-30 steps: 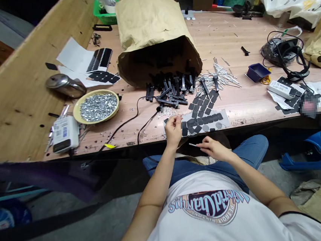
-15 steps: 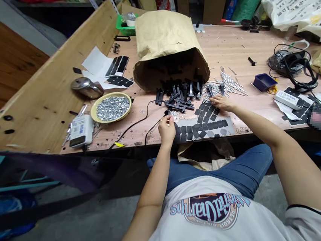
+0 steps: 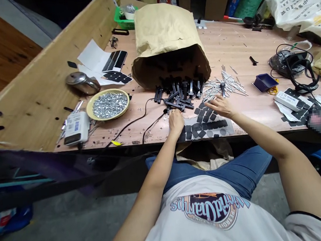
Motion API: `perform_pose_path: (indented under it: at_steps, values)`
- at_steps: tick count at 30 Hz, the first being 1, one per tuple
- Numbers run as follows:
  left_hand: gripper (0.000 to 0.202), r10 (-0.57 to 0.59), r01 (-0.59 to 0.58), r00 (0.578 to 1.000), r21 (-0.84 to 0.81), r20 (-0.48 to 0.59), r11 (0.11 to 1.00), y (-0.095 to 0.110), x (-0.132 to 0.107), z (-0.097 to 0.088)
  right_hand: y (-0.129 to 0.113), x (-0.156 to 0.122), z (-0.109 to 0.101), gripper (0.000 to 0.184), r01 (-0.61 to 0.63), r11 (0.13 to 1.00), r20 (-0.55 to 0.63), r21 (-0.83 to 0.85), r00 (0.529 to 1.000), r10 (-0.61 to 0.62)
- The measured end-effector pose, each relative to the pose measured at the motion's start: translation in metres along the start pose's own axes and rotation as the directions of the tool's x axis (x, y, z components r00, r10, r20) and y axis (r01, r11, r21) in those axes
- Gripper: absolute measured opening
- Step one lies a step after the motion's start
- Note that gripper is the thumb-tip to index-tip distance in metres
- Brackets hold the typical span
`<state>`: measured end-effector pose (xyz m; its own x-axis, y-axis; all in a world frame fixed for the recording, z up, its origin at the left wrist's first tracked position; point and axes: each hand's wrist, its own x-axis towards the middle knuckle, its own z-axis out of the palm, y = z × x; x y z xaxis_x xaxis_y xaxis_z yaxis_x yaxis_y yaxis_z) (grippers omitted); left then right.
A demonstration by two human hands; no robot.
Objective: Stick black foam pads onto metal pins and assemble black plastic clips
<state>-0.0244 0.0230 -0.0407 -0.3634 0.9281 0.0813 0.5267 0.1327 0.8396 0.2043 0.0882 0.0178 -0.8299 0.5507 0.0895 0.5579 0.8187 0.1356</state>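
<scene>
My left hand (image 3: pixel 175 121) rests on the table edge, fingers curled down onto a small scatter of silver bits beside the black plastic parts (image 3: pixel 178 94). What it pinches is hidden. My right hand (image 3: pixel 221 106) lies over the black adhesive pads (image 3: pixel 206 125), fingers spread, fingertips near the pile of metal pins (image 3: pixel 222 85). Whether a pin is between its fingers is unclear. The black parts spill from a brown paper bag (image 3: pixel 166 40) lying on its side.
A yellow dish of silver pieces (image 3: pixel 109 104) sits left, with a white device (image 3: pixel 74 128) and black cables (image 3: pixel 137 119). A small blue tray (image 3: pixel 264 82), black headset and cords (image 3: pixel 294 64) and white plastic bag (image 3: pixel 299 4) are on the right.
My right hand rose from my lap to the table, reached the pins, then drew back slightly over the pads. My left hand moved from above the table edge down onto the silver bits.
</scene>
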Motion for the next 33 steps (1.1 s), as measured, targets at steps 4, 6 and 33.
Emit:
perform_pose_path:
  at_steps: [4,6,33]
  values:
    - [0.012,-0.139,0.184,0.983,-0.558,0.122,0.809,0.005,-0.011,-0.002,-0.063,-0.007,-0.006,0.040,-0.165,0.977,-0.026,0.135,0.985,0.170]
    - [0.019,-0.149,0.272,0.962,-0.748,0.229,0.606,0.008,-0.020,-0.003,-0.091,-0.008,-0.010,0.035,-0.218,0.951,-0.047,0.217,0.971,0.234]
    - [0.048,0.207,-0.004,0.967,-0.799,0.151,0.601,0.018,-0.060,-0.007,-0.121,-0.015,-0.035,0.028,-0.432,0.626,0.178,0.650,0.886,0.427]
